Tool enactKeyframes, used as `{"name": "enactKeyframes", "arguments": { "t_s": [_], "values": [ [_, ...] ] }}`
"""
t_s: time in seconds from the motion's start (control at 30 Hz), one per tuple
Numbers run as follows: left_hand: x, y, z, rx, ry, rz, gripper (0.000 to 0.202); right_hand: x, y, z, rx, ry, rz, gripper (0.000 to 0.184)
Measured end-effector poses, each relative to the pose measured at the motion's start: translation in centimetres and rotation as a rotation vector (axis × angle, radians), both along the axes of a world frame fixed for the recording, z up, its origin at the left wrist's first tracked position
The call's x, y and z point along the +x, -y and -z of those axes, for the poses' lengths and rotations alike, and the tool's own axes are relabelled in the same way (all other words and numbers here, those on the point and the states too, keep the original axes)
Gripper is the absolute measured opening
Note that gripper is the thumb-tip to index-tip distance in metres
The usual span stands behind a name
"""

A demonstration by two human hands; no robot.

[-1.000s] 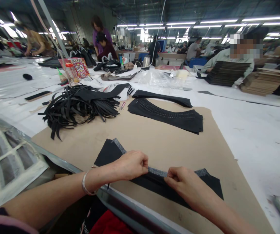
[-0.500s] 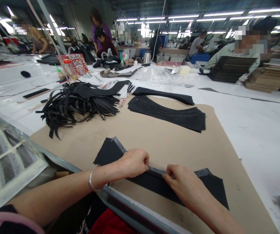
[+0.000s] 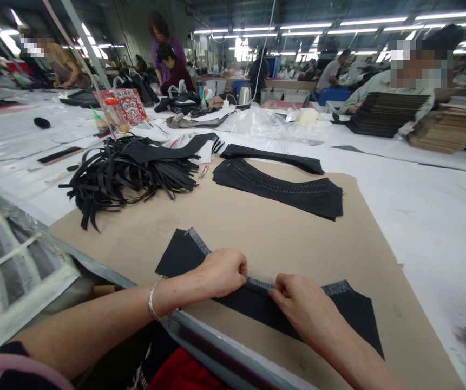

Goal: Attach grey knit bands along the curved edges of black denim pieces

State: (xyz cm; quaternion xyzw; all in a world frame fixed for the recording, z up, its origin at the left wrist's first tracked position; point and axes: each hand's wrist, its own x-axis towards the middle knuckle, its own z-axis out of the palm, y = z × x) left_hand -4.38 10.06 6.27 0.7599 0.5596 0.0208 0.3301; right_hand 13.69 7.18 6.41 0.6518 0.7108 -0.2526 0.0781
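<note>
A curved black fabric piece (image 3: pixel 179 253) with a grey edge strip (image 3: pixel 258 283) lies near the front of a brown cardboard sheet (image 3: pixel 257 233). My left hand (image 3: pixel 221 272), wrist in a silver bracelet, is closed in a pinch on the grey strip. My right hand (image 3: pixel 301 309) is also closed, pinching the same edge a little to the right. The two hands almost touch.
A stack of curved black pieces (image 3: pixel 281 189) lies farther back on the cardboard. A tangle of black strips (image 3: pixel 123 173) sits to the left. A metal table edge (image 3: pixel 200 336) runs below my arms. Other people work at tables behind, with stacked boards (image 3: pixel 447 130) at right.
My right hand has crept slightly left along the grey strip toward my left hand. The camera has tipped a little.
</note>
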Motion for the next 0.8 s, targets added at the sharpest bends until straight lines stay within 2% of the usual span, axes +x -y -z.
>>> {"name": "enactKeyframes", "arguments": {
  "t_s": [0.63, 0.8],
  "values": [
    [0.1, 0.2, 0.7, 0.009, -0.017, -0.041, 0.017, 0.4, 0.1, 1.2, 0.057, 0.031, -0.049, 0.028],
    [0.3, 0.6, 1.1, 0.052, -0.041, -0.021, 0.014, -0.1, 0.4, 0.8, 0.103, 0.119, -0.094, 0.028]
  ]
}}
